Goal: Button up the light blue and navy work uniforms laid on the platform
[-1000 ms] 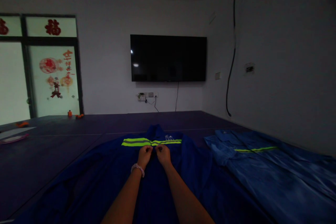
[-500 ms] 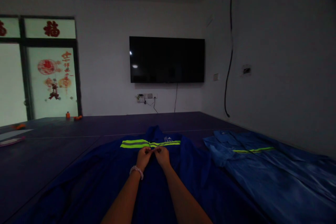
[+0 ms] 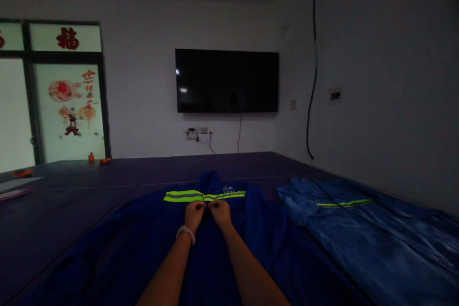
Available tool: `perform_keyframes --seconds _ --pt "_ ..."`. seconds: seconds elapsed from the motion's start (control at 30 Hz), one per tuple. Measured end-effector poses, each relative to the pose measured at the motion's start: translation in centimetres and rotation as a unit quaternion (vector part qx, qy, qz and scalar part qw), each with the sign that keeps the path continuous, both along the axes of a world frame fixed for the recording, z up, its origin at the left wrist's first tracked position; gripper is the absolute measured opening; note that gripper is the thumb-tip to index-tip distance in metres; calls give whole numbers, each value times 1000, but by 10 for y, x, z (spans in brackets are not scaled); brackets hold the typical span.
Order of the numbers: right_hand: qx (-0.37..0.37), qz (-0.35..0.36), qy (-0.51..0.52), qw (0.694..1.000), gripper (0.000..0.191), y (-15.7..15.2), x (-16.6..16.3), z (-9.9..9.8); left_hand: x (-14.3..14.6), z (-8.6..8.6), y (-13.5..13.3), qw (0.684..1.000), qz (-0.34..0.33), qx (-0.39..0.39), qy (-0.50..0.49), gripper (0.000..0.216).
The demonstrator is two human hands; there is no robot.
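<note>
A dark blue work jacket (image 3: 258, 220) lies spread with its collar away from me. A yellow-green reflective band with a grey stripe crosses its chest, and white lettering sits above the band on the right. Just below the band, at the front opening, my left hand (image 3: 194, 215) pinches the jacket's edge; a pale scrunchie circles that wrist. Close beside it, my right hand (image 3: 221, 213) is closed in a pinch on the facing edge. The fingertips hide whatever fastener may be between them.
A second, lighter blue jacket (image 3: 358, 234) lies on the right of the dark purple table (image 3: 150, 167). Small orange objects (image 3: 92, 157) stand at the far left edge, and a white flat item (image 3: 17, 184) lies at the left. A black cable (image 3: 312, 100) hangs along the right wall.
My hands have drawn slightly apart, with a small gap between the fingertips, still at the jacket front. The whole view has shifted a little.
</note>
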State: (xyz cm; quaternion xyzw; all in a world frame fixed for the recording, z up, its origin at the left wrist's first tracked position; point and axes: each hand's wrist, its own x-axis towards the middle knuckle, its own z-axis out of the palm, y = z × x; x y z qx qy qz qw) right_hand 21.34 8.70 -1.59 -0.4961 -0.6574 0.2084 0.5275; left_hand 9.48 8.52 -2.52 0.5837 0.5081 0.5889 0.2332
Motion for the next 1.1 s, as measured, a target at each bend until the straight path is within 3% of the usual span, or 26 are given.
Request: perform_keyframes --seconds 1.1 --pt "-6 2 3 1000 16 14 -1 -12 7 10 -8 997 -35 29 57 30"
